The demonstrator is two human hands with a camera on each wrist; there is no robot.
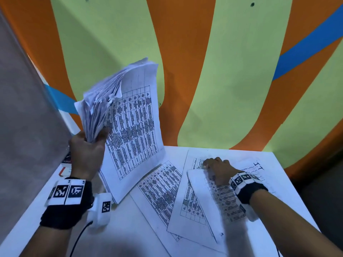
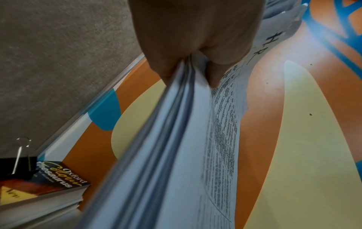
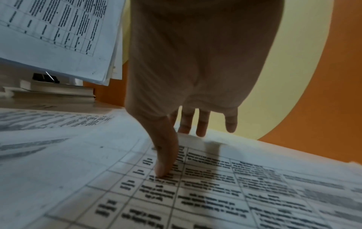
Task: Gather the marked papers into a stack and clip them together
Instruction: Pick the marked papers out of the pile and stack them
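My left hand grips a thick stack of printed papers by one edge and holds it upright, its lower corner near the table. The left wrist view shows the fingers pinching the stack's edge. My right hand lies flat with straight fingers on loose printed sheets spread over the right half of the white table; its thumb presses a table-printed sheet. A black binder clip sits on a book at the far left.
A stack of books, the top one an Oxford thesaurus, lies at the table's left edge beside a grey partition. An orange and green wall stands right behind the table. A sheet lies between the hands.
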